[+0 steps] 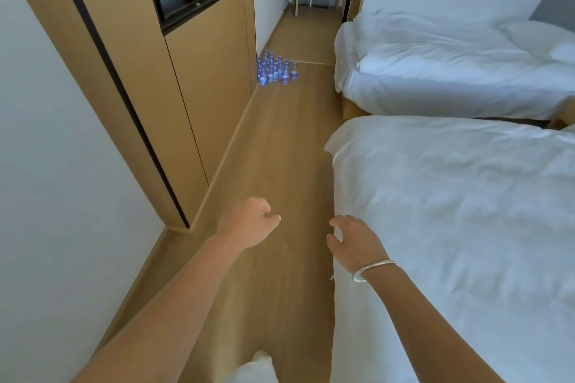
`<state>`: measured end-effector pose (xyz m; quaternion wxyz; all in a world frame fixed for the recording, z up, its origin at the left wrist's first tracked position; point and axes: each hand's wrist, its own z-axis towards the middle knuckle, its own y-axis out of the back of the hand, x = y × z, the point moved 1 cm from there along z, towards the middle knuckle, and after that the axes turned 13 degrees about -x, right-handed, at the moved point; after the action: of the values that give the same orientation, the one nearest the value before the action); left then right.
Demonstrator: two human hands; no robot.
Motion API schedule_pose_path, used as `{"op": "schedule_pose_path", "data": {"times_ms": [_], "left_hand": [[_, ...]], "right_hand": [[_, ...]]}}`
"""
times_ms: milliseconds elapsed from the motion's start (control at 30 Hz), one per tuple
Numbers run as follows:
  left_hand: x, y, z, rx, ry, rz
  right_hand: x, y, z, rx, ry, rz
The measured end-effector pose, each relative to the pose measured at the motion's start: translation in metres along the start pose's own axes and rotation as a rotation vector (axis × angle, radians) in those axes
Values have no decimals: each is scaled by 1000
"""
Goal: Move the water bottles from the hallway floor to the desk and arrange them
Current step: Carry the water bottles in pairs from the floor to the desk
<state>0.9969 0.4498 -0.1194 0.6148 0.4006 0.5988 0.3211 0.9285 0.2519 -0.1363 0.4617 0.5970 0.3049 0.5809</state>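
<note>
— Down low in front, what are the fingers doing?

— On the left hand (249, 222) they curl loosely inward and grip nothing. The right hand (353, 238) has its fingers (334, 222) bent and a little spread, also holding nothing (a thin bracelet (371, 269) sits on that wrist). Both hands hang over the wooden floor (280, 149), apart from each other.

— And around them?

— The right hand is just beside the edge of the near bed (451, 211), white covers rumpled. A second bed (435, 71) lies further on.

— Where are the water bottles?

— The water bottles (275, 70) stand upright in a tight cluster on the floor, well ahead of the hands, against the wooden wall panel (211, 71) on the left.
</note>
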Motion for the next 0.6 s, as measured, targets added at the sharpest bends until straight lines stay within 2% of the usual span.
{"op": "schedule_pose_path", "data": {"times_ms": [233,600], "left_hand": [[-16,11,148,-40,-162,207],[-44,-25,346,-19,-154,269]], "right_hand": [[16,-9,138,5,-73,73],[-20,-28,333,12,-102,127]]}}
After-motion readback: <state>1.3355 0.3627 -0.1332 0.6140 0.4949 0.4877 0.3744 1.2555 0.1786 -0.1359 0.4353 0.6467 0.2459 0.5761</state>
